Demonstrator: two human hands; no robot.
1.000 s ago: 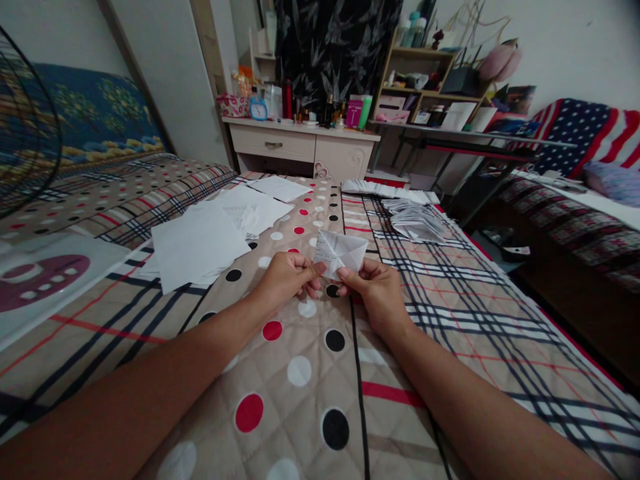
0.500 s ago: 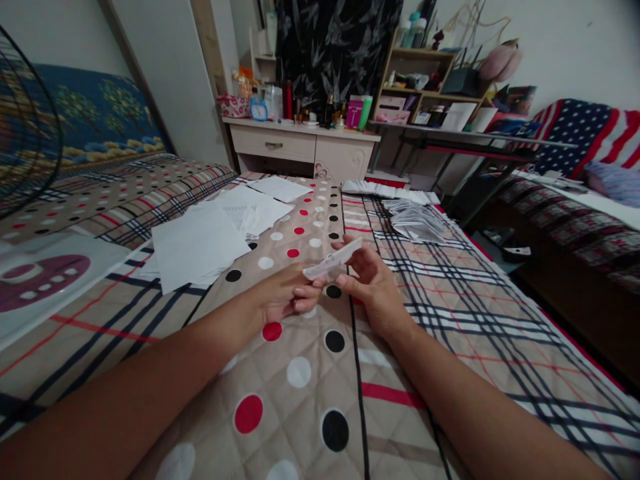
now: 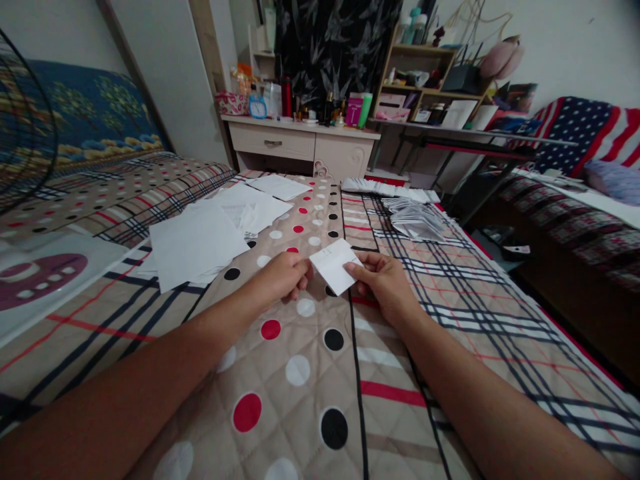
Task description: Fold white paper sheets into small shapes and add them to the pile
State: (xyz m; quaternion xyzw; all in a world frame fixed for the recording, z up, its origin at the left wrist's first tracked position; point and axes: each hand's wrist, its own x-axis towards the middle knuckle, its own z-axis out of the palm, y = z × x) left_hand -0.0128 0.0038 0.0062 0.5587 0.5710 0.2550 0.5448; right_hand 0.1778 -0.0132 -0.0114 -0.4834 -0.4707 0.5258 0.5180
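Between my hands, above the bed, is a small folded white paper (image 3: 332,265) with faint print near its upper edge. My right hand (image 3: 383,281) pinches its right side, thumb on top and fingers beneath. My left hand (image 3: 286,275) is closed with curled fingers at the paper's left corner; the exact grip of its fingertips is partly hidden. Ahead on the left lies a loose stack of white sheets (image 3: 195,243), with a few more sheets (image 3: 280,187) behind it. A pile of folded papers (image 3: 413,220) rests ahead on the right.
A row of folded papers (image 3: 387,191) lies behind the pile. The quilted bedspread (image 3: 300,420) has dots and plaid. On the left are a white plastic bag (image 3: 45,273) and a fan guard (image 3: 25,127). A dresser (image 3: 273,141) stands past the bed.
The folded paper has turned from nearly edge-on to showing its broad face. My right thumb now presses on its face, and my left hand has shifted slightly left and up.
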